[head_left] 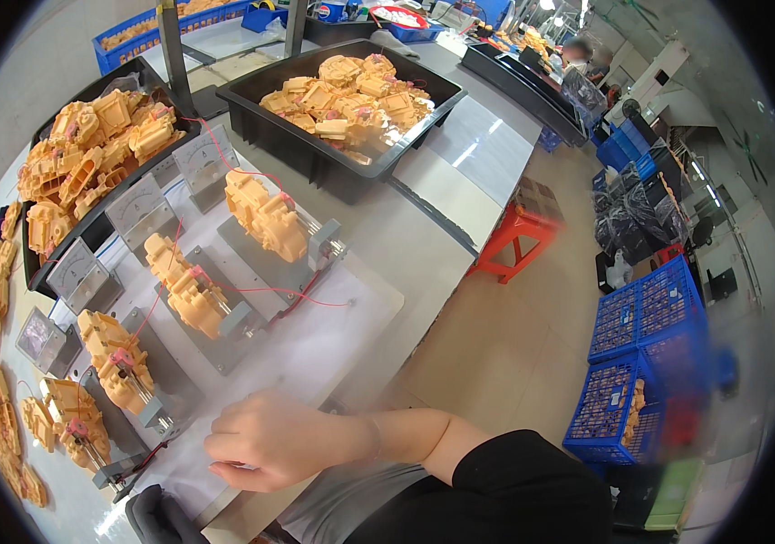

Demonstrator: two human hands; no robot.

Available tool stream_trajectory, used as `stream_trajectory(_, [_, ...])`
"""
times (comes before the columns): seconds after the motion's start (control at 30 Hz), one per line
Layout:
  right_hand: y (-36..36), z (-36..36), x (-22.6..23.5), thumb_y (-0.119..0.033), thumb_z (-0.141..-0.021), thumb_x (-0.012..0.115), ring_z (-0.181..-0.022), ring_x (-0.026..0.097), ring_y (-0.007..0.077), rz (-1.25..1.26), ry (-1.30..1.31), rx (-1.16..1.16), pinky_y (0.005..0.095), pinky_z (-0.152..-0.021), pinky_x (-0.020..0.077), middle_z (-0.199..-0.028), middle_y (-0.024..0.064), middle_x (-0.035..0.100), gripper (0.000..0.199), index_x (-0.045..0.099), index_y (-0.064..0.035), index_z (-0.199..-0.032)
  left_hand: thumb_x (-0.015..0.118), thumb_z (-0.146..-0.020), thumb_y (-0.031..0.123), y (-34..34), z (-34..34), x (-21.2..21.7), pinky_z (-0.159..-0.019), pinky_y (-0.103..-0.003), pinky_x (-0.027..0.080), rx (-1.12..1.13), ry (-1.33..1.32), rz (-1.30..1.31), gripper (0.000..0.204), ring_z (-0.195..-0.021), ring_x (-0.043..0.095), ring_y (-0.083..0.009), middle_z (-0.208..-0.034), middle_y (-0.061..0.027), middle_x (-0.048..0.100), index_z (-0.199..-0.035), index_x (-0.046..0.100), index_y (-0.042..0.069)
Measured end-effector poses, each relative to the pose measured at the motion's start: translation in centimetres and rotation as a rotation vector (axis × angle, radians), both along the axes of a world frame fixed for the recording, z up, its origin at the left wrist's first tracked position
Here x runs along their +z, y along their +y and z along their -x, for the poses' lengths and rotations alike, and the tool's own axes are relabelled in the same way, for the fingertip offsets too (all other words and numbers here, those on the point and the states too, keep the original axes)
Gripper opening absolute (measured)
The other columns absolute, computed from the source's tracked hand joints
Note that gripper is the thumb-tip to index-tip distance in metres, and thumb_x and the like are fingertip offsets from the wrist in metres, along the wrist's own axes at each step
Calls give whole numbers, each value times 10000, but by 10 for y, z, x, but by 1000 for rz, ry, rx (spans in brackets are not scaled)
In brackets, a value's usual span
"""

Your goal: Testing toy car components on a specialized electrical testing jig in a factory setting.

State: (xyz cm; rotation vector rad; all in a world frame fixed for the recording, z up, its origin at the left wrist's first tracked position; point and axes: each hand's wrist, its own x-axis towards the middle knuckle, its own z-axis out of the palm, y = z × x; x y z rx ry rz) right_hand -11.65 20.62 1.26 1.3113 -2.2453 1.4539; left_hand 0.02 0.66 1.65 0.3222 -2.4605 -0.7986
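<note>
Four yellow casings (pixel 118 358) stand in a slanting row on the pale surface (pixel 433 272), from its near left corner toward its middle, each in a metal clamp (pixel 242 320), with thin red wires among them. Just behind the row are four gauges (pixel 143 210). More casings line the left edge, and two black bins (pixel 351 177) heaped with them sit behind the gauges, one of them closer to the right edge. Off that edge, a red stool (pixel 513 238) stands on the tan floor (pixel 487 326), with blue crates (pixel 612 399) stacked farther right. Blurred people (pixel 578 62) show far off.

The right hand (pixel 265 442) is over the near part of the surface, just beside the clamps, fingers loosely curled; whether it holds anything, I cannot tell. The left hand is out of view.
</note>
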Motion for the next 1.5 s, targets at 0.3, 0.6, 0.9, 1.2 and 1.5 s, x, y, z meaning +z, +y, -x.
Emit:
stream_trajectory(0.3, [0,0,-1,-143,-814,643,-560,511,253,8,0,3,388,-477,382,-601,61,466,213,492,-61,-688,677,-892,87,0,-1,-2,-717,-365,507,39,-1,-83,159,-764,611,-274,-868,-159,654,-948,652,-59])
stream_trajectory(0.6, [0,0,0,-140,-810,644,-556,512,249,11,14,-13,387,-469,381,-599,56,465,211,497,-62,-680,678,-899,83,-1,-2,-6,-727,-355,514,52,-13,-158,165,-765,616,-253,-881,-158,656,-945,633,-69])
stream_trajectory(0.9, [-1,0,-1,-144,-816,638,-565,515,253,10,10,-8,389,-486,392,-603,62,472,213,494,-62,-683,684,-895,78,-1,-1,-6,-723,-347,517,43,14,-103,164,-765,621,-249,-877,-157,657,-943,634,-70])
stream_trajectory(1.2, [-1,0,-1,-147,-816,638,-564,513,254,8,8,-16,390,-480,387,-600,62,467,219,491,-66,-675,685,-896,91,1,0,-4,-723,-351,520,54,11,-133,175,-773,628,-256,-870,-165,658,-945,643,-72])
stream_trajectory(1.5, [-1,0,-1,-141,-814,639,-567,514,256,14,8,-12,388,-484,390,-607,61,476,209,495,-64,-684,693,-892,120,1,2,-3,-707,-380,509,30,9,-63,194,-748,604,-297,-832,-174,639,-914,653,-68])
